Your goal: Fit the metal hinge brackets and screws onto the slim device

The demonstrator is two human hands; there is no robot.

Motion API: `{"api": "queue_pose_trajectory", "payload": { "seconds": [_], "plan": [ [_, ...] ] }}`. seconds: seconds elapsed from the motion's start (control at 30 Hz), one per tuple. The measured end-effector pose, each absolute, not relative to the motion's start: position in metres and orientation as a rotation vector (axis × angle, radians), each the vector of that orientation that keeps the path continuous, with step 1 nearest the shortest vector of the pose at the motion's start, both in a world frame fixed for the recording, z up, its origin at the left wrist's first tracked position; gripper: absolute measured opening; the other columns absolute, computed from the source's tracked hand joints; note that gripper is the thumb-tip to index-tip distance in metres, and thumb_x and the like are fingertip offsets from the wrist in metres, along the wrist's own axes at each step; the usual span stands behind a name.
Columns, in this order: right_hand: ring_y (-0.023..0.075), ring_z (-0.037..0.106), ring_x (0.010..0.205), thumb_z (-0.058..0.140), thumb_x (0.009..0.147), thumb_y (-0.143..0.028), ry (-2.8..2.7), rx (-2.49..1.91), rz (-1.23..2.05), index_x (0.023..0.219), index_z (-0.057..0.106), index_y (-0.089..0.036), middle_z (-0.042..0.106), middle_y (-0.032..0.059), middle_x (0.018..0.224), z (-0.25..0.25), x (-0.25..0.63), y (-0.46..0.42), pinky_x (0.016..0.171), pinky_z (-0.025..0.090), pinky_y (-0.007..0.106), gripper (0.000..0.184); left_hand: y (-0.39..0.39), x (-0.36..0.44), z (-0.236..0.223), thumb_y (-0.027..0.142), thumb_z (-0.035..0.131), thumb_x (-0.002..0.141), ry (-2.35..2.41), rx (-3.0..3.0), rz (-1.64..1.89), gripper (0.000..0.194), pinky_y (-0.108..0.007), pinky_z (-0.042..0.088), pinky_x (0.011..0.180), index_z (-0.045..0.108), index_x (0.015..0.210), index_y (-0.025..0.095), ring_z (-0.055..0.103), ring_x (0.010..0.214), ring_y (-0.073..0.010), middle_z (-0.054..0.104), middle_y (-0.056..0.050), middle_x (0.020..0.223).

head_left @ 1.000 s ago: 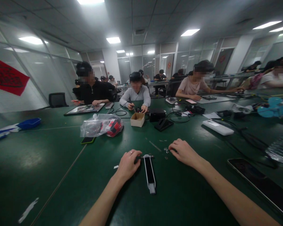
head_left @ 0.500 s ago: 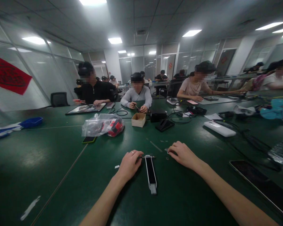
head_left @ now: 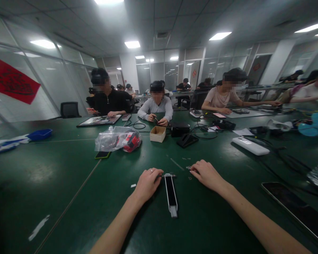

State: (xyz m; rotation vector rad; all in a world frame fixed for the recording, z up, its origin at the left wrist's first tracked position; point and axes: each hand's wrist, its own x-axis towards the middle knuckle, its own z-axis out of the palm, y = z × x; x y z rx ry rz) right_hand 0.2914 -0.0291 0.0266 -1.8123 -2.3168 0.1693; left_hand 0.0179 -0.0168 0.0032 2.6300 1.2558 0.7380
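Note:
A slim device [head_left: 171, 192] with a white frame, a black face and a grey block at its near end lies on the green table. A thin metal rod [head_left: 172, 175] crosses its far end. My left hand [head_left: 148, 185] rests left of the device, thumb and forefinger closed at the rod's left end. To the right, my right hand [head_left: 208, 176] lies low on the table with its fingers drawn together beside small metal pieces [head_left: 188, 168]. What its fingertips hold, if anything, is too small to make out. Nearer me lies a small ring-like piece [head_left: 190, 178].
Beyond my hands are a clear plastic bag [head_left: 108, 139] with red items, a small open box [head_left: 158, 134] and a black stand [head_left: 187, 140]. At right lie a white power bank [head_left: 250, 146], cables and a large phone [head_left: 294, 208]. Several people sit across the table.
The camera view has turned slightly, so the scene sits a little further right. Both hands stay at nearly the same spots by the device and the small pieces.

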Motion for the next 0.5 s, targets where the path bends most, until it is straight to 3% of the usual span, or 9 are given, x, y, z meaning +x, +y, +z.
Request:
{"api": "queue_pose_trajectory", "payload": {
  "seconds": [0.33,0.5],
  "plan": [
    [0.0210,0.055,0.079,0.048,0.080,-0.026,-2.297,-1.901,0.193,0.076,0.065,-0.019,0.064,0.0052,0.077,0.0256,0.2881,-0.0250,0.069,0.036,0.032,0.019,-0.0202,0.0193,0.0077,0.013,0.053,0.082,1.298,2.611,0.712,0.026,-0.028,0.042,0.075,0.056,0.106,0.022,0.058,0.089,-0.0163,0.063,-0.002,0.100],
    [0.0212,0.055,0.081,0.047,0.081,-0.027,-2.310,-1.834,0.098,0.084,0.065,-0.018,0.064,0.0061,0.083,0.0229,0.2897,-0.0253,0.071,0.037,0.033,0.021,-0.0222,0.0199,0.0115,0.014,0.053,0.080,1.328,2.600,0.699,0.027,-0.029,0.042,0.076,0.056,0.107,0.021,0.059,0.089,-0.0171,0.063,-0.004,0.100]
  ]
}}
